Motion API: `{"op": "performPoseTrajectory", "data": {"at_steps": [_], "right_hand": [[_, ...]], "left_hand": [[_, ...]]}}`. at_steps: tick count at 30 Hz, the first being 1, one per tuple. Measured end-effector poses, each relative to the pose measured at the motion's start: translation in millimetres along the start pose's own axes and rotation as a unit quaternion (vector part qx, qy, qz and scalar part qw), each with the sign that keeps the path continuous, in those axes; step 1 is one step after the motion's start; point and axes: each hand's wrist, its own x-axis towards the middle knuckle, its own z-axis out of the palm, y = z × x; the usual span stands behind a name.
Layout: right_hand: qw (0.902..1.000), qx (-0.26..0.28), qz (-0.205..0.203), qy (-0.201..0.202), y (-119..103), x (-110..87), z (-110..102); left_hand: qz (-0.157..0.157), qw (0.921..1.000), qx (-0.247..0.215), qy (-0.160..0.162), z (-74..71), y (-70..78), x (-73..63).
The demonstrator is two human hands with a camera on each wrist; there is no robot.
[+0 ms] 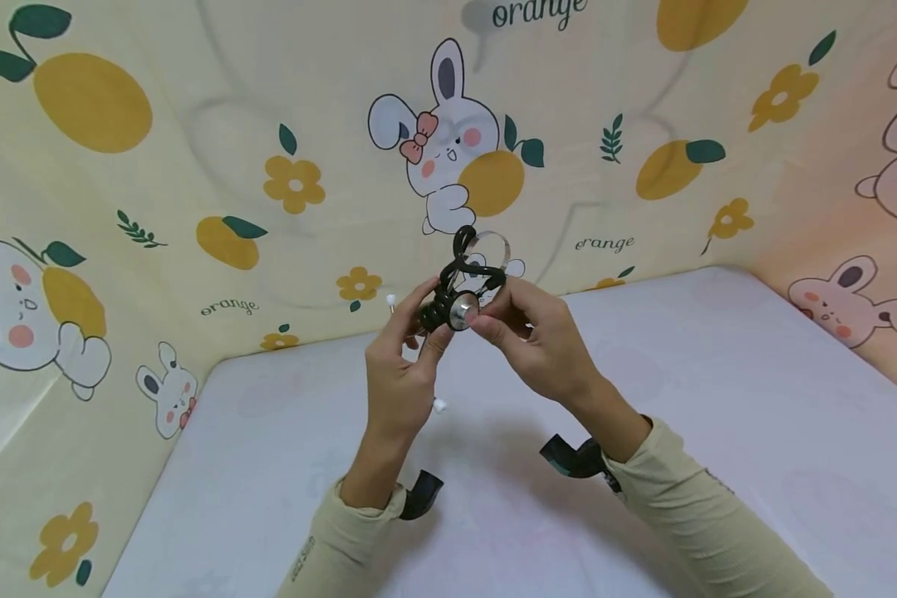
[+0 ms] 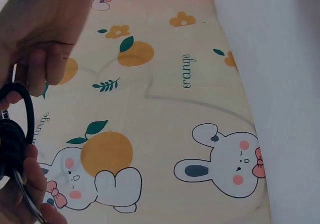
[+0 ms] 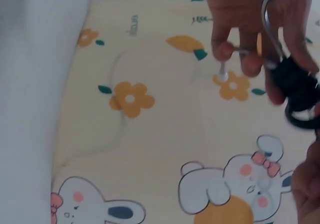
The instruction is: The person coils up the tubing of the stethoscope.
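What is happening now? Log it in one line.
left grip: holds coiled stethoscope | right grip: pinches it near metal chest piece | stethoscope: held above white tabletop

tbl (image 1: 269, 465) | wht-ish (rnd far corners (image 1: 233, 370)) | soft shadows (image 1: 486, 465) nr ctr

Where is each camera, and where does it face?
Head: on the head, facing forward and down at the stethoscope; left hand, right hand and sleeves show.
Left wrist: worn there, facing the patterned wall; both hands partly show.
Right wrist: worn there, facing the wall; both hands partly show.
Wrist views share wall, white table and stethoscope.
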Motion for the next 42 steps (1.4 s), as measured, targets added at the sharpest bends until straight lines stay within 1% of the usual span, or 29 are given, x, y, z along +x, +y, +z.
{"op": "performPoseTrajectory", "data": {"at_steps": [3, 4, 5, 6, 7, 8, 9, 11, 12, 13, 14, 15, 17, 18, 20, 21, 24, 26, 30, 34, 38, 42], "right_hand": [[0.9991, -0.011, 0.034, 0.023, -6, 0.2, 4], [0.9984, -0.014, 0.046, 0.03, -9, 0.1, 5], [0.9974, -0.015, 0.06, 0.037, -10, 0.0, 7], [0.9962, -0.01, 0.076, 0.042, -12, 0.3, 8], [0.9945, -0.006, 0.093, 0.048, -15, 0.5, 8], [0.9925, 0.001, 0.111, 0.052, -17, 0.9, 8], [0.9898, 0.016, 0.13, 0.057, -19, 1.3, 8], [0.9828, 0.053, 0.164, 0.066, -24, 2.7, 7], [0.979, 0.072, 0.178, 0.069, -27, 3.3, 6], [0.976, 0.085, 0.188, 0.07, -28, 3.9, 5], [0.9725, 0.103, 0.197, 0.07, -30, 4.5, 5], [0.9697, 0.116, 0.203, 0.071, -31, 4.8, 5], [0.968, 0.125, 0.205, 0.072, -31, 4.7, 7], [0.9688, 0.123, 0.202, 0.074, -31, 4.5, 8], [0.9728, 0.109, 0.188, 0.08, -30, 3.7, 11], [0.9761, 0.091, 0.179, 0.083, -30, 3.0, 13], [0.9846, 0.026, 0.147, 0.091, -29, 1.0, 16], [0.9866, -0.006, 0.131, 0.097, -28, 0.4, 17], [0.9849, -0.032, 0.112, 0.129, -27, -0.9, 20], [0.9811, -0.049, 0.101, 0.158, -27, -3.3, 21], [0.9796, -0.054, 0.101, 0.165, -25, -4.0, 20], [0.9794, -0.037, 0.108, 0.167, -24, -4.1, 22]], "left_hand": [[0.009, 0.9999, 0.011, 0.01, 3.3, 0.5, -1.9], [0.019, 0.9995, 0.017, 0.016, 4.7, 0.5, -2.5], [0.035, 0.9985, 0.032, 0.026, 6.4, 0.5, -3.4], [0.059, 0.9959, 0.057, 0.038, 8.4, 0.2, -4.2], [0.089, 0.9908, 0.087, 0.054, 10.4, 0.2, -4.9], [0.121, 0.9827, 0.119, 0.074, 12.3, 0.3, -5.4], [0.155, 0.9713, 0.152, 0.096, 14.2, 0.1, -5.6], [0.215, 0.9424, 0.213, 0.141, 17.7, -0.1, -5.8], [0.237, 0.9295, 0.234, 0.159, 19.1, 0.1, -5.6], [0.252, 0.9204, 0.244, 0.172, 20.0, 0.1, -5.3], [0.262, 0.9149, 0.248, 0.181, 20.7, -0.2, -5.2], [0.268, 0.9121, 0.249, 0.185, 21.3, -0.6, -5.2], [0.268, 0.9125, 0.247, 0.186, 22.0, -1.3, -5.7], [0.264, 0.9146, 0.245, 0.183, 22.3, -1.6, -6.2], [0.257, 0.9175, 0.246, 0.179, 22.8, -2.1, -7.4], [0.255, 0.9175, 0.249, 0.177, 23.1, -2.2, -8.1], [0.258, 0.912, 0.267, 0.175, 24.7, -2.4, -9.9], [0.267, 0.9045, 0.28, 0.18, 25.8, -2.1, -10.4], [0.286, 0.8941, 0.29, 0.187, 28.4, -1.4, -10.2], [0.299, 0.8903, 0.285, 0.192, 30.5, -0.1, -10.4], [0.3, 0.8904, 0.285, 0.189, 31.6, 0.5, -11.3], [0.298, 0.8933, 0.282, 0.183, 32.2, 0.0, -12.6]]}}
